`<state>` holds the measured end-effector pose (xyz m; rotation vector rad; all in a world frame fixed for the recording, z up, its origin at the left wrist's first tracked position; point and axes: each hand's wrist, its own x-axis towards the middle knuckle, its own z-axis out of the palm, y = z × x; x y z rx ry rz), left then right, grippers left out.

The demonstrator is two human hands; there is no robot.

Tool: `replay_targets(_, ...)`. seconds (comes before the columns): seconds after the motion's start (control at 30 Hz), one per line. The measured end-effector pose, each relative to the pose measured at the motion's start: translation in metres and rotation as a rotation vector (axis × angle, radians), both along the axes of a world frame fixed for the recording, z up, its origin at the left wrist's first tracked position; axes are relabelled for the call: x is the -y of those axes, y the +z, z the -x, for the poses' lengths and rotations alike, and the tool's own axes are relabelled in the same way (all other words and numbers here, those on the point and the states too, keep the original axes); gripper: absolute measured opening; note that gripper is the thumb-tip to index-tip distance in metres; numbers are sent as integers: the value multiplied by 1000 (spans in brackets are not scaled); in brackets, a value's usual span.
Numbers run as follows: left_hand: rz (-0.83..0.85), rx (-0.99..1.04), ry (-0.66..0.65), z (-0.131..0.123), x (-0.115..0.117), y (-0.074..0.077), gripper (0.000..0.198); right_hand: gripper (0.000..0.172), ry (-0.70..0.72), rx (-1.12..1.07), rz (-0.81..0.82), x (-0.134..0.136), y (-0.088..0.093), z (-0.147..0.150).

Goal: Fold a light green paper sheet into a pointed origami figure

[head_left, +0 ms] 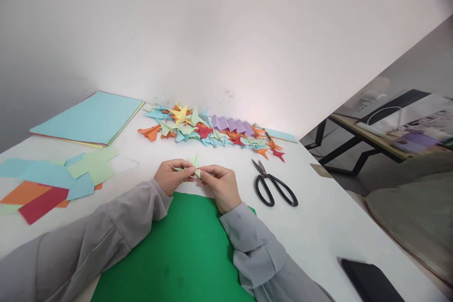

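Head view: the left hand and right hand each have a pinched fingertip grip on the pale paper between them, over the counter, near the green sheet. Scissors lie rightward; background lettering is too blurred to read.

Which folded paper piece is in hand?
The light green folded piece, held between the left hand and right hand; the other folded pieces lie heaped near the wall.

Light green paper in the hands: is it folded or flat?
Folded: the light green paper shows narrow points between the left hand and right hand.
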<state>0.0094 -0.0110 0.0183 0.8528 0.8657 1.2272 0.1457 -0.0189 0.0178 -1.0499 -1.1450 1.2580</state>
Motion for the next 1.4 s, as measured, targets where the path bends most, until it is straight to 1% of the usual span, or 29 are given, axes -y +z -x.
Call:
replay_targets(0.17, 56, 40, -40, -1, 1, 6, 33, 10, 3, -17, 1, 1, 0, 1)
replay_targets(0.4, 77, 24, -32, -2, -1, 3, 38, 12, 2, -24, 13, 0, 3, 3)
replay_targets(0.57, 104, 33, -60, -2, -1, 5, 41, 10, 1, -11, -1, 0, 2, 3)
replay_targets(0.77, 41, -73, -42, -2, 2, 4, 39, 12, 2, 12, -12, 0, 1, 3)
replay_targets(1.0, 80, -42, -46, -3, 1, 6, 40, 13, 23, 4, 3, 0, 1, 3)
replay_targets(1.17, 15, -133, -70, 2, 1, 2, 34, 10, -6, 59, -33, 0, 0, 4)
replay_targets(1.23, 19, -136, -97, 4, 2, 1, 38, 9, -16, 45, -47, 0, 0, 4)
replay_targets(1.33, 18, -71, -144, 5, 3, 1, 49, 10, -25, 5, -60, 0, -1, 3)
replay_targets(1.4, -5, -45, -166, 5, 4, 2, 52, 11, -29, -11, -67, 0, -1, 3)
